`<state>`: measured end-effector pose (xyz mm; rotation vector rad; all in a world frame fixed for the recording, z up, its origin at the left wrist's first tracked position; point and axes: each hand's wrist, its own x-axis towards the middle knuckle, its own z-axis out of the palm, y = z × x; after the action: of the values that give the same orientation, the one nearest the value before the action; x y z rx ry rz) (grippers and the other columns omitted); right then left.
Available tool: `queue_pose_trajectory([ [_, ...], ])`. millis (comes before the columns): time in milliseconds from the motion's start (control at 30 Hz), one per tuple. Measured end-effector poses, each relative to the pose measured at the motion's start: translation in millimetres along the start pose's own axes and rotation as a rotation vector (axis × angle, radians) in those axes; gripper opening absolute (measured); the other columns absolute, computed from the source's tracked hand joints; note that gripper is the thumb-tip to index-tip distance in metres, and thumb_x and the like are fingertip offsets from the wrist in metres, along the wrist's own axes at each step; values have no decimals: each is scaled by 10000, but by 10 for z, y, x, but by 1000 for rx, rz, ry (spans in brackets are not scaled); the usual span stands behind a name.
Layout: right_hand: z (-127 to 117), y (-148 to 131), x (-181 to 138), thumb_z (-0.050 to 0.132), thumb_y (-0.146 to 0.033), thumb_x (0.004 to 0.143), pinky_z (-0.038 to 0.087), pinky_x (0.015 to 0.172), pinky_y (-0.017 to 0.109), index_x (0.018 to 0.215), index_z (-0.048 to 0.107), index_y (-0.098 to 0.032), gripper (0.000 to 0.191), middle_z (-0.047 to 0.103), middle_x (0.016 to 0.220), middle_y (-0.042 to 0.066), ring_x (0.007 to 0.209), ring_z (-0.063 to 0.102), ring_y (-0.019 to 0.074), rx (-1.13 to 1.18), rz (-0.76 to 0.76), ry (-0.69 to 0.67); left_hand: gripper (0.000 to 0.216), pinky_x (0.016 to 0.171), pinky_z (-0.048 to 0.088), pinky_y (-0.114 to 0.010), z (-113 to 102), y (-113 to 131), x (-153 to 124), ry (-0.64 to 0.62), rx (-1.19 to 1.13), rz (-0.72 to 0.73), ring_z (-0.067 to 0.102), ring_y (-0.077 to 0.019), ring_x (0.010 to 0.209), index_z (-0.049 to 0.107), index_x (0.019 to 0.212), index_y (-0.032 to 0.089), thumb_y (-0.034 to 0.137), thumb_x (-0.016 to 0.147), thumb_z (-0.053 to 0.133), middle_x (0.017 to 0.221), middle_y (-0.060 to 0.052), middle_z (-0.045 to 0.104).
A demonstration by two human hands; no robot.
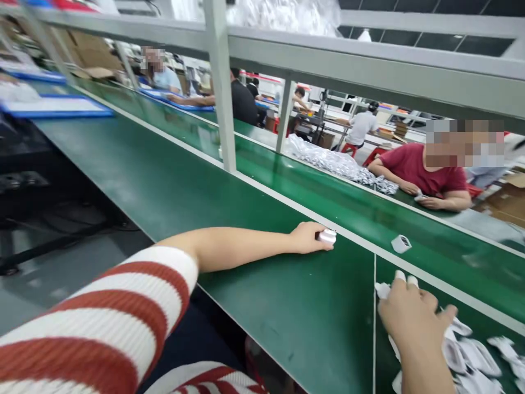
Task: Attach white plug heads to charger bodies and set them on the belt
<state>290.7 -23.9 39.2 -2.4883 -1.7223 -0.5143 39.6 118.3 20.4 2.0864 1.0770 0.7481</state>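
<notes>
My left hand [308, 238] is stretched out over the green work surface [283, 295], its fingers closed around a small white plastic part [328, 237]. At the right, my right hand [414, 312] lies over a loose pile of white plastic pieces [471, 353]. Its fingers are spread, and two of them have white tips that look like finger covers. A small white scrap [383, 290] shows beside that hand; whether the hand touches it I cannot tell. Beyond the pale strip, a white hollow block [401, 244] rests on the green belt.
A grey metal frame [227, 93] with a shelf crosses above the bench. Across the belt a person in a red shirt [426, 169] handles a small white item, near a heap of silvery plastic [328, 158]. Blue-edged trays [57, 106] are at far left.
</notes>
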Motion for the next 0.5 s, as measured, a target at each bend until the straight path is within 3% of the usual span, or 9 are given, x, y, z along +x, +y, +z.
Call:
queue_pose_trajectory([
  [100, 14, 75, 73, 477, -106, 811, 408, 1098, 720, 1276, 732, -184, 536, 778, 1208, 199, 1198, 683, 420, -70, 1, -169, 481, 955, 555, -366, -164, -94, 426, 122, 106, -94, 722, -292, 1098, 735, 1215, 192, 530, 877, 791, 1196, -106, 775],
  [167, -52, 85, 85, 505, -102, 793, 534, 960, 563, 1235, 749, -206, 515, 802, 1069, 184, 1094, 724, 382, -59, -53, -281, 432, 1057, 531, -431, -238, -154, 661, 185, 172, -145, 687, -294, 1184, 701, 1280, 190, 461, 946, 740, 1276, -120, 739],
  [233, -124, 71, 68, 519, -110, 801, 550, 801, 425, 1181, 767, -217, 466, 793, 920, 172, 992, 740, 349, -17, -107, -352, 402, 1124, 499, -519, -300, -233, 834, 224, 229, -180, 645, -293, 1255, 678, 1305, 185, 424, 983, 710, 1345, -124, 692],
  [333, -178, 35, -3, 551, -112, 807, 519, 789, 378, 1164, 783, -234, 443, 793, 920, 157, 997, 731, 328, 11, -188, -285, 390, 1111, 512, -562, -369, -394, 977, 273, 288, -256, 627, -293, 1271, 666, 1304, 170, 422, 1007, 687, 1378, -124, 652],
  [500, -219, -42, -90, 555, -72, 807, 506, 812, 377, 1092, 815, -229, 417, 810, 995, 154, 995, 743, 320, 61, -201, -247, 405, 1077, 515, -490, -387, -555, 1033, 389, 333, -398, 658, -292, 1205, 664, 1295, 186, 452, 991, 683, 1297, -128, 698],
])
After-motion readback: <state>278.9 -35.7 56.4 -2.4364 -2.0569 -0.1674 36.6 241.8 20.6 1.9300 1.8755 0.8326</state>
